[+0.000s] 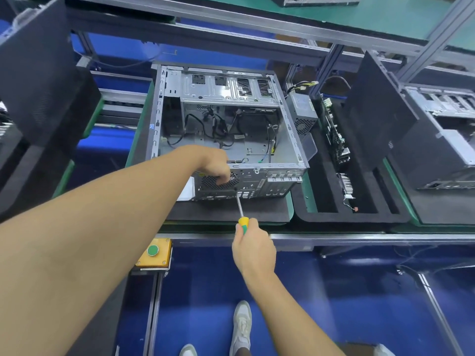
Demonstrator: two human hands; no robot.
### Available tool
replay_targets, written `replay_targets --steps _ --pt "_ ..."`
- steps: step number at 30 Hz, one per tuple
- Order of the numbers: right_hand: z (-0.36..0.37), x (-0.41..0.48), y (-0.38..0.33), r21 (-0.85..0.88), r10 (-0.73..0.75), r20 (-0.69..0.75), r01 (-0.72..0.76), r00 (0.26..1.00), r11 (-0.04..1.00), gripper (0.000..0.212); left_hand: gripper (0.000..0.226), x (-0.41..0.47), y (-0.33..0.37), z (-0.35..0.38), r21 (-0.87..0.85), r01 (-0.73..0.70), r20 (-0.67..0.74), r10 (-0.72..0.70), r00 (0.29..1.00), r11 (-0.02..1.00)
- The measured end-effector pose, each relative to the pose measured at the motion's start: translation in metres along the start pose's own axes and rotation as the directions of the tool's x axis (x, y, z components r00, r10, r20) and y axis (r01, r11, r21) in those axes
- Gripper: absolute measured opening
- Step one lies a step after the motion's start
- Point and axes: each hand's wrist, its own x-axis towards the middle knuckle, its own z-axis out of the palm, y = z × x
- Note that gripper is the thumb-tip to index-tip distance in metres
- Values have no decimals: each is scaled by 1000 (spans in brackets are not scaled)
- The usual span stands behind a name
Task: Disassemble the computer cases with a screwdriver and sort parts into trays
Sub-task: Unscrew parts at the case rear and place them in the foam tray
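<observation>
Grey steel computer case (226, 129), opened, stood at the near edge of its black foam pad (257, 209); my left hand (216, 168) gripped its rear rim by the fan grille (208, 182); my right hand (253, 246) gripped the yellow-green screwdriver (243, 222), tip against the rear panel.

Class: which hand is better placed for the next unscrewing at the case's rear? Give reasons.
Right. The right hand grips the screwdriver, its tip at the rear of the case. The left hand holds the case by the fan grille, steadying it.
</observation>
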Motion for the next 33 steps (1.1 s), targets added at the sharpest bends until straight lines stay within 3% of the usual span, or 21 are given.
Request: replay_targets --steps 1,2,3,4,6,7,9,12,14,15,16,18,19,20,21,23,25,26,28,31,33 --pt "1 0 0 20 -14 -15 14 1000 1000 26 20 0 0 0 -1 -3 -3 3 1000 1000" --pt "2 4 4 248 -5 43 -6 999 969 26 20 0 0 0 -1 -3 -3 3 1000 1000" --pt "0 9 6 577 28 160 -117 987 808 25 20 0 0 0 0 0 -5 0 1000 1000" --pt "-4 13 9 811 4 335 -290 942 509 24 20 -1 0 0 2 2 -8 -2 1000 1000" --pt "-10 17 20 816 -192 563 -578 804 -25 30 19 -2 1 0 8 2 -9 -2 1000 1000" --pt "-10 19 25 745 -282 590 -645 757 -173 35 19 -2 1 0 10 -1 -9 1 1000 1000" --pt "-7 24 32 616 -401 609 -726 685 -305 35 20 -3 1 0 13 -1 -8 1 1000 1000" --pt "-6 24 29 582 -453 618 -761 643 -287 33 21 -2 0 0 17 0 -11 0 1000 1000" --pt "-7 20 23 728 -312 607 -669 731 -152 32 21 -1 0 1 8 0 -14 0 1000 1000" --pt "-6 17 19 834 -191 545 -551 816 25 31 21 -1 -1 1 4 0 -10 0 1000 1000" --pt "-6 12 15 869 -74 421 -379 904 317 31 21 0 -1 0 3 -1 -5 1 1000 1000" --pt "-1 5 8 438 4 73 -36 997 898 30 20 -1 -1 0 6 -5 0 5 1000 1000" --pt "0 2 5 127 -35 -30 39 999 991 28 20 -1 -1 0 4 -7 0 7 1000 1000" --pt "0 0 3 -59 -62 -84 57 995 997 26 19 -1 0 0 2 -8 -3 8 1000 1000" --pt "0 0 2 -77 -70 -109 62 992 995 26 19 -1 -1 0 2 -9 -4 9 1000 1000" --pt "1 5 4 263 -2 3 1 1000 965 27 19 -1 -1 1 3 -9 -3 9 1000 1000" --pt "-4 12 3 740 72 322 -299 944 602 33 19 -1 0 1 -1 -7 -3 7 1000 1000" --pt "-8 15 4 791 17 523 -492 852 364 37 19 -1 0 1 2 -8 -4 8 1000 1000" --pt "-13 20 8 709 -196 701 -700 686 85 43 20 -2 0 1 6 -10 -8 10 1000 1000" --pt "-11 21 11 672 -341 668 -733 661 -103 30 20 -2 0 1 8 -11 -8 11 1000 1000" --pt "-8 17 10 738 -276 639 -674 718 -45 31 20 -2 0 1 7 -14 -5 14 1000 1000"
